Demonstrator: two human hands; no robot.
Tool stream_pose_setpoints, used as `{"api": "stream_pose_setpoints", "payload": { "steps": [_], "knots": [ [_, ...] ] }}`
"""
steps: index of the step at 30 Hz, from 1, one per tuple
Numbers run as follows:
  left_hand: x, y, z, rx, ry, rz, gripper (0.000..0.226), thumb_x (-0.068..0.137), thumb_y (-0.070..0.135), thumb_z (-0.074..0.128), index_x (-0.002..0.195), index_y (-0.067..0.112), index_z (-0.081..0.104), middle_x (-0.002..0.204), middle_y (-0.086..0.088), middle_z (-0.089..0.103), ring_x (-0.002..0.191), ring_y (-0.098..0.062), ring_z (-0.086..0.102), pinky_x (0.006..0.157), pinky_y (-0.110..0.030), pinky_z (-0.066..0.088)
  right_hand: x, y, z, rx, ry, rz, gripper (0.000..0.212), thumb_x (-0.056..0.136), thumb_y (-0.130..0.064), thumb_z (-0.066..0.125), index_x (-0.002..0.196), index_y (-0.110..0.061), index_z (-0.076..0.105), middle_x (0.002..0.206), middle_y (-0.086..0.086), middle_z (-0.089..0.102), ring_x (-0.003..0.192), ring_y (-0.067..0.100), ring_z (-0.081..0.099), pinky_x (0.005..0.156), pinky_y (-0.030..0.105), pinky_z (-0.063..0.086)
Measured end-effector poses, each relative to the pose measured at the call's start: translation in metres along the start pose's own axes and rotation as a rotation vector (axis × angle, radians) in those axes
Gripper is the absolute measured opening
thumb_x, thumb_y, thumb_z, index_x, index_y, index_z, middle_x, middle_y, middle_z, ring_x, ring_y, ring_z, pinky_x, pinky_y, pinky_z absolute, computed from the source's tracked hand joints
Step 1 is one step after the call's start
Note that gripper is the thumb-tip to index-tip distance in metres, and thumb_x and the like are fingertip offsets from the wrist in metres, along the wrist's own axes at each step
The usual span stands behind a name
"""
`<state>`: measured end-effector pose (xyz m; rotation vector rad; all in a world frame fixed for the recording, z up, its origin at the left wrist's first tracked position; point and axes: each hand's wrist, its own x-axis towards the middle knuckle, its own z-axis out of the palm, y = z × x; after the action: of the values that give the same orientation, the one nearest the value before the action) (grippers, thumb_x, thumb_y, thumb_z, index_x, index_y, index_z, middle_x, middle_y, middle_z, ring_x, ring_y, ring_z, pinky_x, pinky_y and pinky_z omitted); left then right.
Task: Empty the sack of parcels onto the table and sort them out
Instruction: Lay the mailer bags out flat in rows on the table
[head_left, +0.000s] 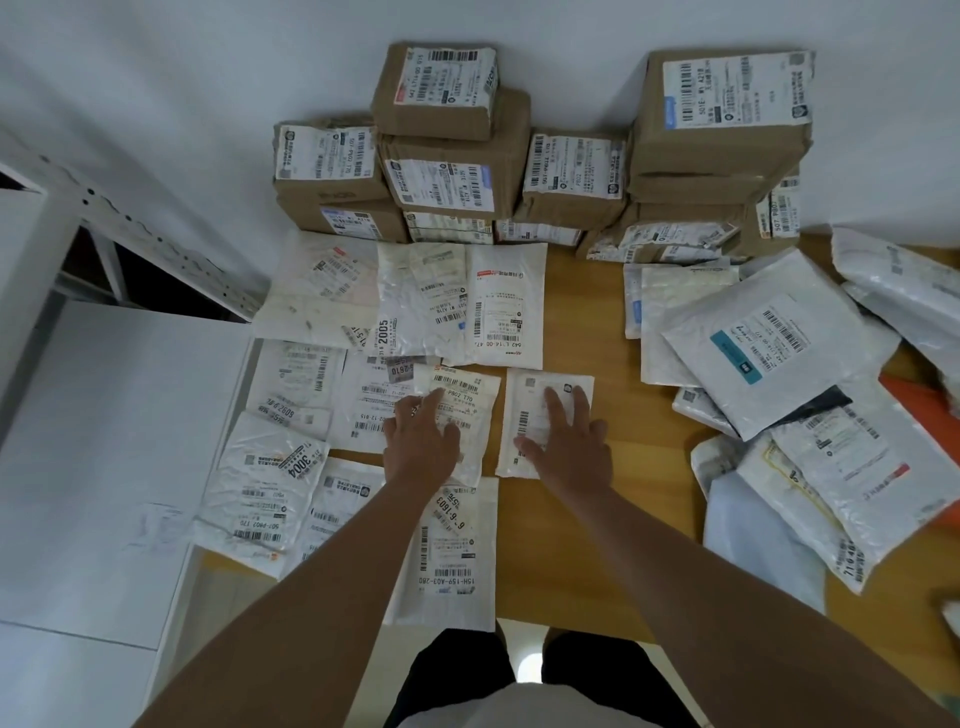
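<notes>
Seen from above, a person leans over a wooden tabletop (582, 322) with both bare arms stretched forward. The left hand (422, 441) lies flat, fingers straight and spread, pressing on a small white mailer (467, 395) with a barcode label. Just beside it, with a narrow strip of bare wood between the two, the right hand (566, 441) rests the same way, fingers straight, on a second small white mailer (530, 415). Neither hand grips anything. Flat white parcels (311, 384) lie in overlapping rows, labels up, from the two hands out to the tabletop's left edge, and toward the far edge sits another row of larger white bags (457, 301). One long white mailer (452, 561) lies at the near edge, partly under the left forearm. Along the far edge, against a white wall (208, 78), brown cardboard boxes (452, 156) stand stacked several high, each with a printed shipping label. Toward the right edge a loose, unsorted heap of white and grey plastic parcels (769, 353) lies tilted and overlapping, with something orange showing beneath it. No sack can be made out. A white metal shelf frame (156, 228) stands past the tabletop's left edge.
</notes>
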<state>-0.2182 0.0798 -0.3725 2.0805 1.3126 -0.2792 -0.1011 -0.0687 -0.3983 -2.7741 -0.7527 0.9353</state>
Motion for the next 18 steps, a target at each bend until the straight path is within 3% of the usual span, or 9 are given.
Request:
{"api": "stream_pose_setpoints", "payload": {
  "steps": [11, 18],
  "knots": [
    [0.006, -0.004, -0.002, -0.025, -0.028, 0.015, 0.051, 0.098, 0.034, 0.049, 0.146, 0.033, 0.034, 0.15, -0.002, 0.027, 0.135, -0.03, 0.029, 0.098, -0.048, 0.042, 0.003, -0.03, 0.006, -0.034, -0.004, -0.031, 0.083, 0.091, -0.064, 0.047, 0.155, -0.037, 0.002, 0.163, -0.002, -0.009, 0.138, 0.035, 0.023, 0.102, 0.045, 0.042],
    [0.009, -0.006, -0.004, -0.032, -0.038, 0.026, 0.055, 0.098, 0.033, 0.05, 0.148, 0.024, 0.03, 0.148, -0.008, 0.032, 0.134, -0.035, 0.034, 0.103, -0.05, 0.039, 0.003, -0.033, 0.007, -0.01, 0.021, 0.004, 0.086, 0.09, -0.064, 0.048, 0.156, -0.035, 0.001, 0.163, 0.0, -0.006, 0.135, 0.035, 0.025, 0.098, 0.045, 0.045]
  ]
}}
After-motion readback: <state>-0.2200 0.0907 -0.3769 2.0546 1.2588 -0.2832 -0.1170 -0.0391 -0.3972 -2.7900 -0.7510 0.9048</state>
